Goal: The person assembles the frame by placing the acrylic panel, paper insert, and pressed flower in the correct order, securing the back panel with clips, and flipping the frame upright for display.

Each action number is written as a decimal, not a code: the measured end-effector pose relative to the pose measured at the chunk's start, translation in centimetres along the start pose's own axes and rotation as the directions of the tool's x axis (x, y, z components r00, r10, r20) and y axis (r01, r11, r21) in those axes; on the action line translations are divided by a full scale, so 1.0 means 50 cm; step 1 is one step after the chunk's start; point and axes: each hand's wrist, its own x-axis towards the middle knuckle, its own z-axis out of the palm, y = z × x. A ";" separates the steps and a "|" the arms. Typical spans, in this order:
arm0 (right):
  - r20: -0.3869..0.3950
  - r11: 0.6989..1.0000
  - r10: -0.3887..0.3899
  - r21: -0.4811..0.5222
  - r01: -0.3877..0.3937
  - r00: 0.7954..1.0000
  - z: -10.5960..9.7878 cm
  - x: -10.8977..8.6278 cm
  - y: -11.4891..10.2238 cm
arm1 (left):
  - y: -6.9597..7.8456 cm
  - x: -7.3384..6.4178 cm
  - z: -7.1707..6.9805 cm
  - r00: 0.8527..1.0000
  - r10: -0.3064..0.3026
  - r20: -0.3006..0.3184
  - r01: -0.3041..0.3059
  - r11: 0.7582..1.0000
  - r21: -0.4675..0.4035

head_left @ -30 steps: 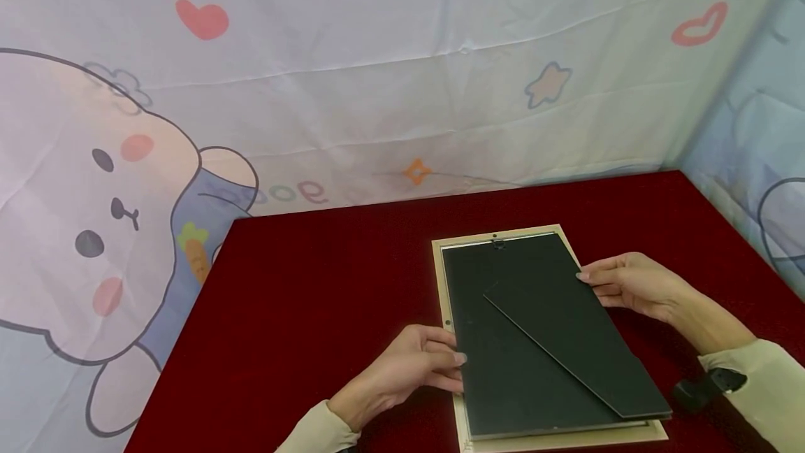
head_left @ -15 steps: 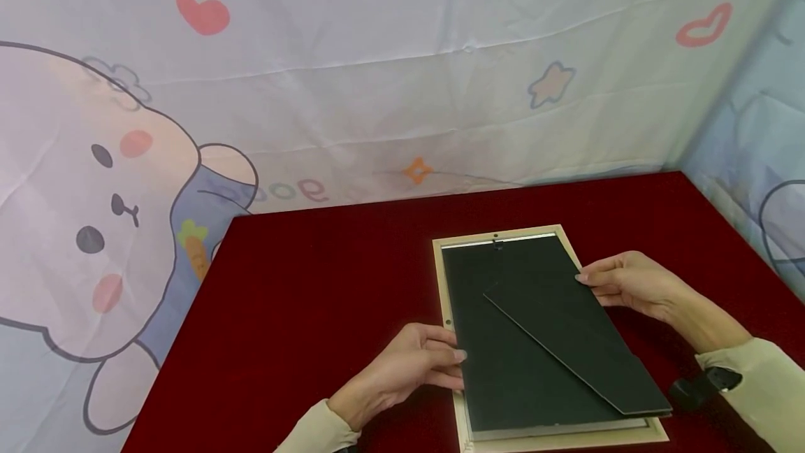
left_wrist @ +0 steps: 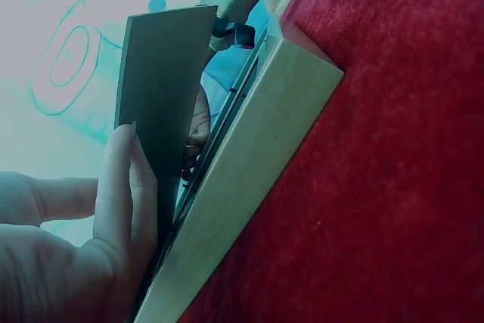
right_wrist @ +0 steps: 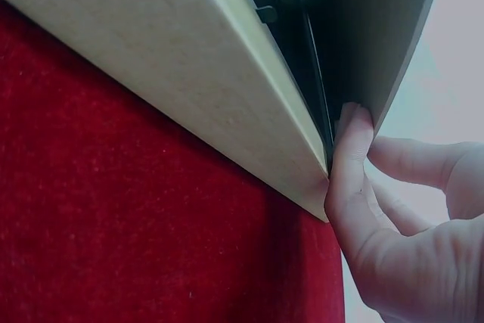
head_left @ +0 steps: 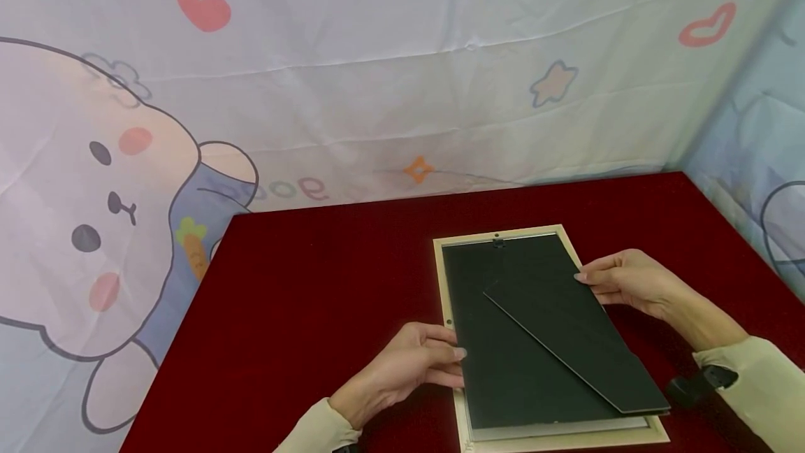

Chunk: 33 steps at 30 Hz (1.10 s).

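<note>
A pale wooden picture frame (head_left: 657,432) lies back side up on the red cloth. Its black backing board (head_left: 503,376) is tilted, far end down in the frame and near end raised. A stand leg (head_left: 591,334) lies slantwise across the board, and a small black hanger (head_left: 499,243) sits at its far end. My left hand (head_left: 415,362) pinches the board's left edge; my right hand (head_left: 635,284) pinches the right edge farther up. In the right wrist view the fingers (right_wrist: 352,156) reach under the board, beside the wooden side (right_wrist: 166,58).
Red cloth (head_left: 327,299) covers the table, which ends at a hanging printed curtain (head_left: 352,89) behind. More curtain (head_left: 767,117) hangs at the right side. A black device (head_left: 701,384) is strapped at the right wrist.
The board's near end has risen slightly, with a wider pale strip showing beneath its near edge. Both hands keep their grip on it, barely moving.
</note>
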 end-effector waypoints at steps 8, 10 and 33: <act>-0.005 1.000 -0.001 -0.011 0.001 1.000 -0.001 0.004 0.000 | -0.002 0.003 -0.001 1.000 -0.002 -0.003 0.002 1.000 -0.006; -0.010 1.000 0.001 -0.015 -0.001 1.000 -0.002 0.004 0.000 | -0.002 0.003 -0.001 1.000 -0.002 -0.004 0.002 1.000 -0.009; -0.119 0.820 -0.184 -0.566 0.085 0.976 0.028 -0.025 -0.021 | -0.012 0.003 0.000 0.998 -0.011 -0.055 0.013 0.999 0.034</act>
